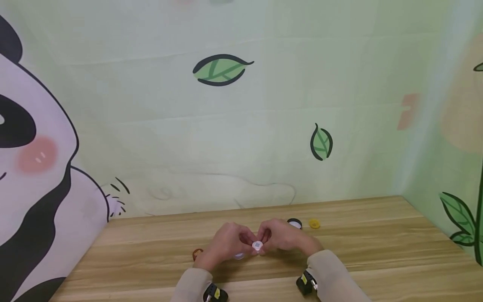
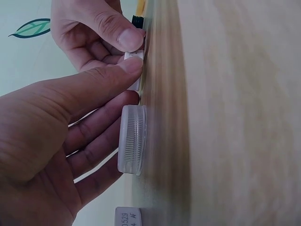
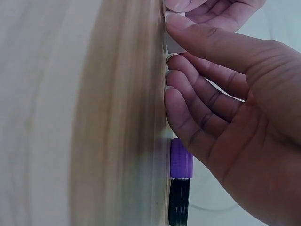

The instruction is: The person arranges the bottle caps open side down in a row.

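White cap (image 1: 258, 246): we find it between both hands, close to the wooden tabletop (image 1: 381, 226); whether it touches, we cannot tell
Left hand (image 1: 228, 242): thumb and finger pinch the cap
Right hand (image 1: 281, 235): same pinch, opposite side
Ridged clear lid (image 2: 133, 139): we log it just beside the left fingers
Purple cap (image 3: 181, 158): next to a black cap (image 3: 179, 202), near the right hand
Yellow cap (image 1: 314, 223): farther back, to the right

Left hand (image 1: 226, 243), right hand (image 1: 281, 235) pinching, close together; forearms (image 1: 336, 272) angled inward.
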### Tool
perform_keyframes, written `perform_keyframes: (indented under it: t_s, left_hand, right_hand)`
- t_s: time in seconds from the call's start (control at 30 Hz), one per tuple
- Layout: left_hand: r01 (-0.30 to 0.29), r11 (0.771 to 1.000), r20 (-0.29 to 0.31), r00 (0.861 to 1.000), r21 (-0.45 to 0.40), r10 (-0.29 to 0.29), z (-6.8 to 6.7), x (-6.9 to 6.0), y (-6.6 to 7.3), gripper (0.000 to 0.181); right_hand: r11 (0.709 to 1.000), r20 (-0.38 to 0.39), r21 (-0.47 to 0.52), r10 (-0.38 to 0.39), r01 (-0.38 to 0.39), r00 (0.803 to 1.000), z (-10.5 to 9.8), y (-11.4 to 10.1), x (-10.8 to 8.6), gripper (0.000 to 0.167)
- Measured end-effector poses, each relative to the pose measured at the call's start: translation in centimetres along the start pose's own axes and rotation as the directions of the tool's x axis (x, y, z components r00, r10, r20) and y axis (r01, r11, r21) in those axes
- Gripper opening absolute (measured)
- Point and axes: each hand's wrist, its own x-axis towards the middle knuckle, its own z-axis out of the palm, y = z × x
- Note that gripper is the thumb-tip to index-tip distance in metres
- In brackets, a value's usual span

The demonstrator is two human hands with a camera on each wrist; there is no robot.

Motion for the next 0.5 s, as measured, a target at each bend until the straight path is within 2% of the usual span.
perform_keyframes:
  t_s: [0.23,0.5]
  left_hand:
    - [0.002,1.000,0.020,1.000,-0.008,-0.002,-0.02,0.05,0.13,0.019]
    - [0.011,0.998,0.041,0.999,-0.065,-0.008,-0.27,-0.17,0.22,0.021]
  right_hand:
    - [1.000,0.004,0.006,0.019,-0.019,1.000,-0.06,-0.09,-0.11,0.026]
    - [0.999,0.027,0.028,0.024,-0.025,0.999,-0.26,-0.09,-0.17,0.025]
